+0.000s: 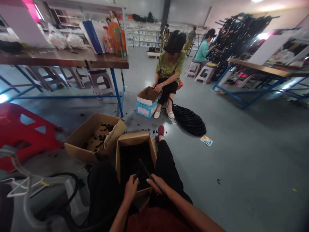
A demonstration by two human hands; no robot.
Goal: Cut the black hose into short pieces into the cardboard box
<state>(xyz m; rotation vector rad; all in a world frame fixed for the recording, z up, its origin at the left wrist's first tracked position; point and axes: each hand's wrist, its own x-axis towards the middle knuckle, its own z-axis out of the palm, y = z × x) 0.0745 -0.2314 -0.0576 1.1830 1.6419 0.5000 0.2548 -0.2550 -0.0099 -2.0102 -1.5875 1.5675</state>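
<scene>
The right hand point(156, 184) is closed around one slim black strip point(145, 168), slanted above an open carton point(133, 138) of dark bits point(130, 156). The left hand point(131, 187) has its fingers curled, but from where I stand I can't tell whether they grip anything. I'd guess the strip is light, springy and hardly fragile, best held near its middle. I count three boxes: that carton, one brown box point(78, 151) beside it, one blue box point(143, 110) by a co-worker point(172, 66), plus one black coil point(191, 120) on the floor point(241, 151)
</scene>
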